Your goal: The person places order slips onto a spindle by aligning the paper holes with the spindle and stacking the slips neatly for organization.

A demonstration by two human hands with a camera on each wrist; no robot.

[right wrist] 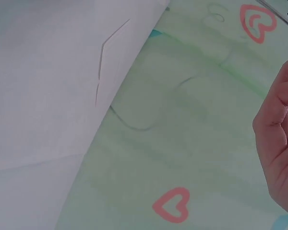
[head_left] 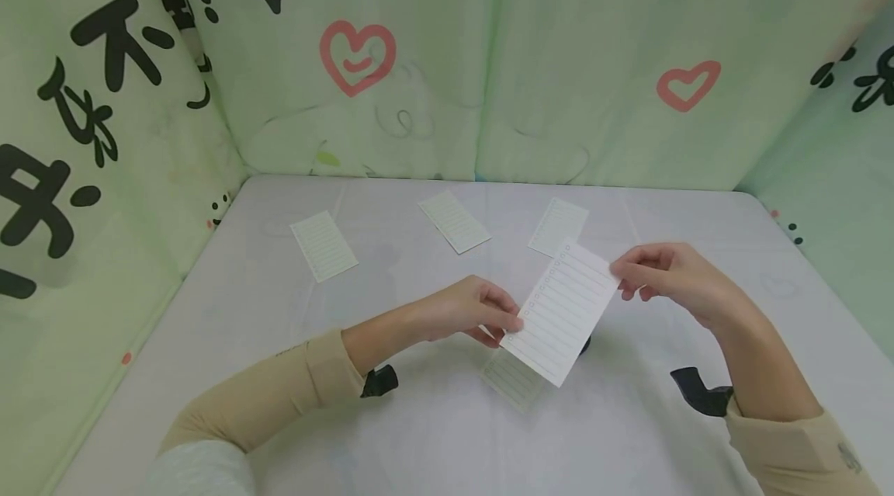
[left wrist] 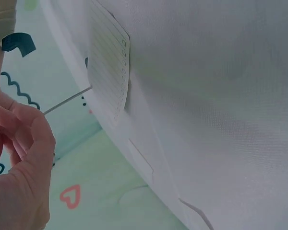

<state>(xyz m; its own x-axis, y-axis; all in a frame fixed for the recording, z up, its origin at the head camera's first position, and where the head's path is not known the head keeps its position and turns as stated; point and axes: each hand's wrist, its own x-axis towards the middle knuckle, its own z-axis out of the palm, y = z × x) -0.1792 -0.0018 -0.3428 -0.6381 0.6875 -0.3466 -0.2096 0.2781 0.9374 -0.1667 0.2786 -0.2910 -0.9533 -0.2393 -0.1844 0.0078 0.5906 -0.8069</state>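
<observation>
A white lined note sheet (head_left: 564,313) with a column of small checkboxes is held tilted above the table between both hands. My left hand (head_left: 464,311) pinches its left corner between thumb and fingers. At the upper right corner my right hand (head_left: 673,275) grips it the same way. Below the raised sheet, another lined note sheet (head_left: 515,381) lies on the table, partly covered by it in the head view; the left wrist view shows a lined note sheet (left wrist: 108,62) too. In the right wrist view only part of my right hand (right wrist: 281,139) appears.
Three more lined sheets lie toward the back of the white table (head_left: 391,434): one at the left (head_left: 324,246), one in the middle (head_left: 455,222), and one further right (head_left: 559,224), overlapped by the held sheet. A green printed curtain (head_left: 433,92) encloses the table's back and sides.
</observation>
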